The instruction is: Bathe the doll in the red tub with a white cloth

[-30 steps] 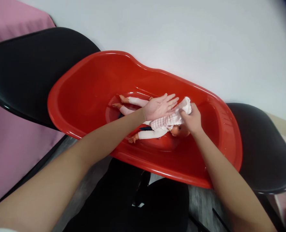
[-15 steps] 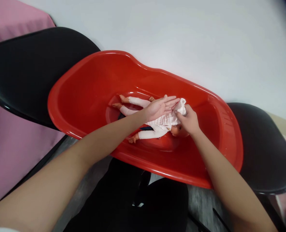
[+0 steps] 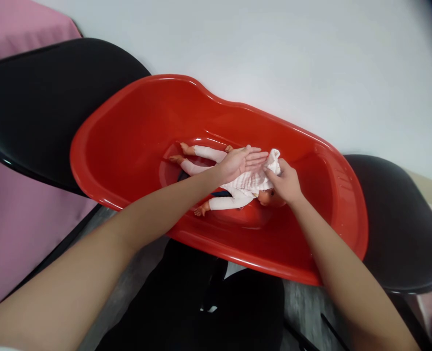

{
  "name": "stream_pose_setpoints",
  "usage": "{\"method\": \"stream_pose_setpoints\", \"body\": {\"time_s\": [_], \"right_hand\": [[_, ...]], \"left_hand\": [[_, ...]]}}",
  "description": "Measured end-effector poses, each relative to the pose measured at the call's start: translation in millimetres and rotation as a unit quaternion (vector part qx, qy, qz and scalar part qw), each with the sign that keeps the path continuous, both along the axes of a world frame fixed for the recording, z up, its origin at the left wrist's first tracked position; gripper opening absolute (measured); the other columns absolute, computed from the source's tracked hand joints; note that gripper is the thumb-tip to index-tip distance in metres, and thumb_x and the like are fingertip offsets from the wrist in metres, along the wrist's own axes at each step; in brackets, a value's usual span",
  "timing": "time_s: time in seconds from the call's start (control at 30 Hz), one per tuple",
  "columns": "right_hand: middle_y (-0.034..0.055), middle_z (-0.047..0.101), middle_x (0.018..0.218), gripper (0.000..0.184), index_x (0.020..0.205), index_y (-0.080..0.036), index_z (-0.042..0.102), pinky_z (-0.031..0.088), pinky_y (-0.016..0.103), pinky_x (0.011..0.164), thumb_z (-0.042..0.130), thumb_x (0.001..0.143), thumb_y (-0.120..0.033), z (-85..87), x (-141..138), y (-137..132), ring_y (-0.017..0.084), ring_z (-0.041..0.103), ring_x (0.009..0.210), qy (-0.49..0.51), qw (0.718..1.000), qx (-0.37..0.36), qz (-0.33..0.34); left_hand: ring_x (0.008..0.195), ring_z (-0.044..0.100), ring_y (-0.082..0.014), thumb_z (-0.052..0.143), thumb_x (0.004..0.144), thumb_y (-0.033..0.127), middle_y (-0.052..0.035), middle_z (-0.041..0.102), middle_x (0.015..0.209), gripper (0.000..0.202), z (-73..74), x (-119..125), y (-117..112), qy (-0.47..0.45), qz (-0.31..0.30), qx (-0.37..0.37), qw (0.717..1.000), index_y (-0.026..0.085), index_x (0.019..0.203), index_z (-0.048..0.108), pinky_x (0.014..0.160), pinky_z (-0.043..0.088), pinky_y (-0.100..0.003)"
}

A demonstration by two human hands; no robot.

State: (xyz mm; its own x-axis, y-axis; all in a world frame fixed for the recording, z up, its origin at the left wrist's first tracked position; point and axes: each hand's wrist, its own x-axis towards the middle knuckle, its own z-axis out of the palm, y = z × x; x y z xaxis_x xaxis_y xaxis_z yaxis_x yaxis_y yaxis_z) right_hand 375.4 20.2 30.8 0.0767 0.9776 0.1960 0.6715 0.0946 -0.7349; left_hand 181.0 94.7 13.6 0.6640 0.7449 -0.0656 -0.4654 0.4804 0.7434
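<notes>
Presently, the right hand (image 3: 287, 183) pinched the bunched end of a pale cloth (image 3: 273, 165), while the left hand (image 3: 235, 165) stretched its fingers straight, palm upward, and gripped nothing. Below them the doll (image 3: 228, 203) lay inside the red tub (image 3: 121, 141). To handle it well, I judged, the pinch needed to be gentle, and the cloth needed to hang clear of the doll's head.

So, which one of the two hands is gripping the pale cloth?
The right hand, the one nearer the doll's head, grips the cloth. The left hand is instead open, palm up.
</notes>
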Motion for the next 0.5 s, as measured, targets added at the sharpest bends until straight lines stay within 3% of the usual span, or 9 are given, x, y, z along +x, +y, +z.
{"method": "stream_pose_setpoints", "body": {"time_s": [0.07, 0.1, 0.17, 0.27, 0.4, 0.5], "right_hand": [[-0.0005, 0.066, 0.080, 0.028, 0.092, -0.023, 0.064, 0.046, 0.033, 0.067, 0.070, 0.089, -0.050, -0.2, 0, 0, 0.019, 0.057, 0.072, -0.004, 1.000, -0.007, -0.003], [-0.0008, 0.065, 0.079, 0.028, 0.091, -0.023, 0.063, 0.045, 0.032, 0.067, 0.070, 0.089, -0.050, -0.4, 1, 0, 0.019, 0.056, 0.071, -0.007, 1.000, -0.011, -0.005], [-0.0013, 0.064, 0.077, 0.028, 0.088, -0.023, 0.062, 0.044, 0.032, 0.066, 0.070, 0.089, -0.050, -1.1, 1, 0, 0.019, 0.056, 0.070, -0.018, 1.000, -0.015, -0.009], [-0.0014, 0.063, 0.077, 0.030, 0.087, -0.023, 0.062, 0.043, 0.033, 0.067, 0.069, 0.089, -0.051, -2.3, 2, 1, 0.019, 0.056, 0.071, -0.028, 1.000, -0.010, -0.009], [-0.0013, 0.063, 0.076, 0.030, 0.087, -0.023, 0.062, 0.043, 0.033, 0.067, 0.070, 0.089, -0.052, -3.4, 4, 1, 0.019, 0.056, 0.070, -0.029, 1.000, -0.010, -0.003], [-0.0014, 0.064, 0.076, 0.031, 0.088, -0.023, 0.062, 0.044, 0.033, 0.067, 0.070, 0.089, -0.053, -3.3, 4, 1, 0.019, 0.055, 0.069, -0.028, 1.000, -0.008, -0.001]], "left_hand": [[0.097, 0.077, -0.0179, 0.040, 0.114, 0.033, -0.0138, 0.079, 0.105, 0.034, -0.4, 0, 1, 0.016, 0.048, -0.012, 0.999, 0.014, 0.111, 0.069, 0.090, 0.060, -0.030], [0.075, 0.073, -0.0136, 0.042, 0.114, 0.031, -0.0083, 0.076, 0.085, 0.032, 0.6, 0, 2, 0.022, 0.070, -0.009, 0.997, 0.014, 0.105, 0.068, 0.074, 0.059, -0.024], [0.043, 0.048, -0.0067, 0.042, 0.115, 0.030, 0.0033, 0.056, 0.056, 0.034, 5.1, -2, 2, 0.022, 0.099, 0.007, 0.995, 0.016, 0.094, 0.065, 0.048, 0.041, -0.017], [0.035, 0.021, -0.0048, 0.043, 0.115, 0.035, 0.0094, 0.034, 0.045, 0.040, 15.8, -7, 3, 0.006, 0.108, 0.021, 0.994, 0.017, 0.083, 0.058, 0.039, 0.020, -0.018], [0.034, 0.017, -0.0042, 0.053, 0.109, 0.057, 0.0104, 0.026, 0.044, 0.052, 27.4, -13, 6, 0.019, 0.120, 0.009, 0.993, 0.020, 0.074, 0.048, 0.037, 0.015, -0.019], [0.034, 0.016, -0.0049, 0.055, 0.105, 0.065, 0.0101, 0.022, 0.044, 0.058, 29.2, -14, 9, 0.025, 0.127, 0.006, 0.992, 0.022, 0.069, 0.040, 0.037, 0.012, -0.021]]}}
